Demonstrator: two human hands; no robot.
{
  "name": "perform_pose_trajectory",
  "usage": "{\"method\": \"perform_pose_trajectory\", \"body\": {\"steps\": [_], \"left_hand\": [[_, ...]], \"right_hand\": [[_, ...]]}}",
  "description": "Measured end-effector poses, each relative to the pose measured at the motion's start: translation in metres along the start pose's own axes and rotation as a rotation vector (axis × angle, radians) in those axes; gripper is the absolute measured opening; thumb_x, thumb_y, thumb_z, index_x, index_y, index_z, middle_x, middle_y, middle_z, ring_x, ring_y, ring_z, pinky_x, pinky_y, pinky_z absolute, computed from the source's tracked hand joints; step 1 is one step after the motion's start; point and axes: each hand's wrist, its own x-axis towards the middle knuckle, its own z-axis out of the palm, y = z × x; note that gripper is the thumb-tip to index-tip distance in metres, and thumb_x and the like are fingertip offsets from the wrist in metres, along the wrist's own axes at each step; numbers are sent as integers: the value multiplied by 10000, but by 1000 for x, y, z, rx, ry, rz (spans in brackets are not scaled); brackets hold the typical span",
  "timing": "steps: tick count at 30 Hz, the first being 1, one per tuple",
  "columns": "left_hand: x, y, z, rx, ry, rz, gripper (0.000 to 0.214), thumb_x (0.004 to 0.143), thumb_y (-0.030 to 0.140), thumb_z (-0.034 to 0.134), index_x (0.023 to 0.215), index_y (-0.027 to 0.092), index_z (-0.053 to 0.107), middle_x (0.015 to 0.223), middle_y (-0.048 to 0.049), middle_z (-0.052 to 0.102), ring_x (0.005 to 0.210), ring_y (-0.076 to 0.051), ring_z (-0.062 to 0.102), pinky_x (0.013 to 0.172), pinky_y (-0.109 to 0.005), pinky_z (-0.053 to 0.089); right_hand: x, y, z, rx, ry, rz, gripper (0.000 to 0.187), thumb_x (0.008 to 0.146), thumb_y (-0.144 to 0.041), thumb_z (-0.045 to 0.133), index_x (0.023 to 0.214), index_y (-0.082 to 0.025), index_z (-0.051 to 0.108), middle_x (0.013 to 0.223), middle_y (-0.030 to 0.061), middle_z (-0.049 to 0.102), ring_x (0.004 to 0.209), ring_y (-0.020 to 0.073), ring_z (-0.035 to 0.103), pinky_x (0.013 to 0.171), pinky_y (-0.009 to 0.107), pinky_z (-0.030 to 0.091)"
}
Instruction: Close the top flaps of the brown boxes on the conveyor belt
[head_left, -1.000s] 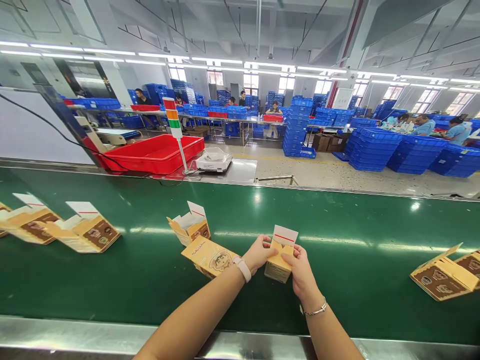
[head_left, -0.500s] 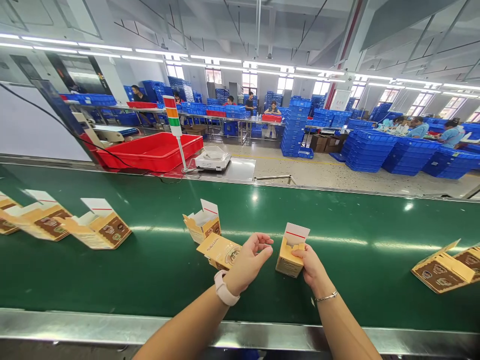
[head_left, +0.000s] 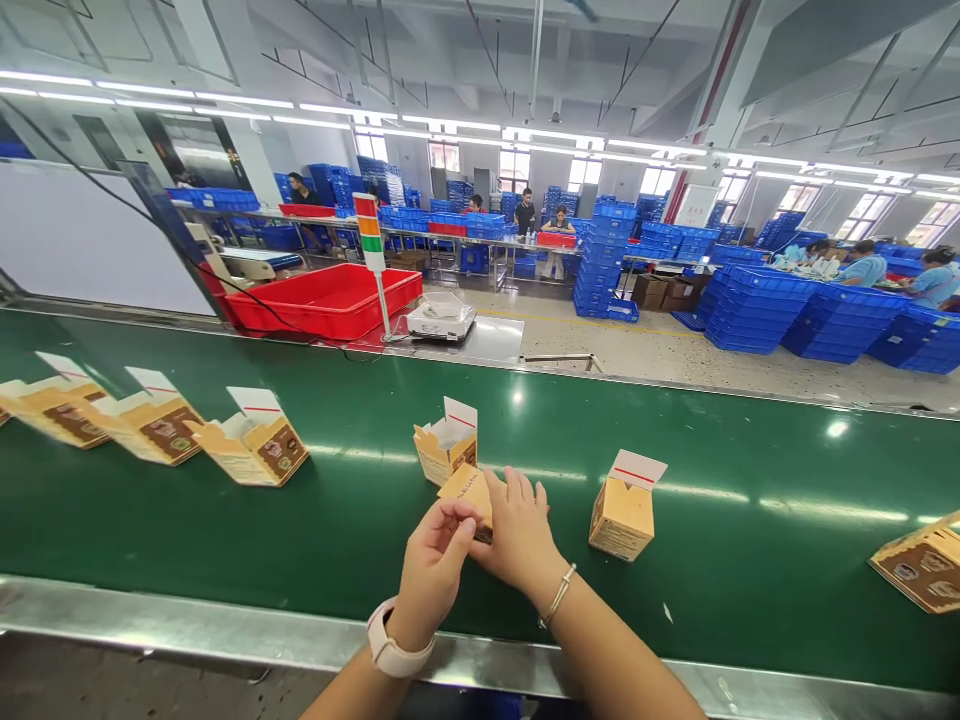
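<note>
Since then, your left hand [head_left: 435, 565] and right hand [head_left: 517, 530] left the upright carton [head_left: 621, 522] and pinched the yellow carton [head_left: 466, 497], and squeezing hard could've creased it.

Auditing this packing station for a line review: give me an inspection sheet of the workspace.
surface: green conveyor belt with a steel front edge
job's things: yellow carton between both hands; open carton and flap-raised carton beside them; row of printed cartons to the left
clutter: small white scrap on the belt
grip: left hand and right hand, bare, both on the yellow carton
cables: black cable behind the belt
surroundings: red tote, bench scale, stack light, stacked blue crates, co-workers at far tables
</note>
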Motion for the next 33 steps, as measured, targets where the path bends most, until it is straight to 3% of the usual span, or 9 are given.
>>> {"method": "perform_pose_trajectory", "body": {"steps": [3, 7, 9, 12, 16, 19, 25, 29, 33], "left_hand": [[-7, -10, -12, 52, 124, 150, 239, 760, 416, 659, 752, 181, 615, 723, -33, 627, 673, -152, 607, 649, -269, 535], [-8, -32, -27, 121, 256, 192, 266, 778, 421, 645, 915, 194, 616, 924, -67, 636, 794, -161, 620, 688, -269, 528], [-4, -44, -26, 177, 148, 90, 357, 781, 445, 634, 1039, 199, 605, 1073, -108, 632, 939, -210, 624, 733, -306, 526], [2, -58, -13, 241, -196, -10, 516, 780, 461, 630, 1230, 224, 543, 1306, -141, 556, 1180, -296, 540, 859, -400, 499], [5, -68, 11, 230, -565, 89, 630, 812, 448, 614, 1376, 247, 417, 1409, -147, 480, 1271, -316, 472, 942, -452, 464], [4, -71, 26, 232, -618, 247, 513, 874, 385, 555, 1359, 266, 437, 1335, -126, 542, 1220, -277, 511, 977, -456, 445], [12, -78, 41, 307, -668, 449, 431, 902, 347, 509, 1324, 264, 488, 1309, -124, 563, 1243, -277, 480, 1011, -481, 404], [15, -80, 62, 328, -657, 334, 408, 873, 391, 522, 1246, 225, 537, 1187, -136, 630, 1085, -281, 575, 937, -486, 433], [10, -76, 95, 143, -439, 16, 390, 815, 309, 589, 1171, 201, 470, 861, -43, 637, 884, -208, 624, 867, -405, 471]], "right_hand": [[4, 18, 8, 6, -63, 31, 700, 716, -209, 671, 1363, -152, 407, 1127, 189, 580, 1023, 354, 558, 859, 560, 454], [-24, 64, 13, 344, 216, -89, 594, 787, -238, 609, 1335, -238, 380, 1218, 150, 484, 1129, 303, 517, 933, 500, 463], [-41, 83, 16, 563, 331, -157, 506, 845, -282, 570, 1311, -273, 374, 1250, 127, 458, 1175, 270, 512, 971, 458, 464], [-62, 102, 20, 857, 338, -156, 400, 910, -342, 518, 1289, -294, 397, 1273, 101, 504, 1161, 230, 562, 948, 390, 504], [-81, 111, 26, 930, 469, -22, 383, 924, -344, 522, 1297, -289, 454, 1243, 95, 589, 1123, 229, 604, 919, 398, 535], [-94, 111, 24, 672, 600, -28, 324, 935, -264, 489, 1248, -294, 566, 1334, 96, 528, 1208, 246, 549, 991, 431, 491], [-105, 107, 6, 451, 409, -87, 573, 834, -486, 617, 1347, -248, 527, 1570, 100, 153, 1389, 383, 289, 1060, 498, 401], [-92, 102, -2, 599, 410, 58, 340, 858, -488, 575, 986, -216, 734, 1424, 133, 393, 1265, 317, 477, 1046, 441, 416], [-81, 95, 3, 866, 689, 376, 235, 793, -433, 638, 768, -200, 622, 1185, 124, 574, 1134, 273, 566, 968, 418, 465]]}}
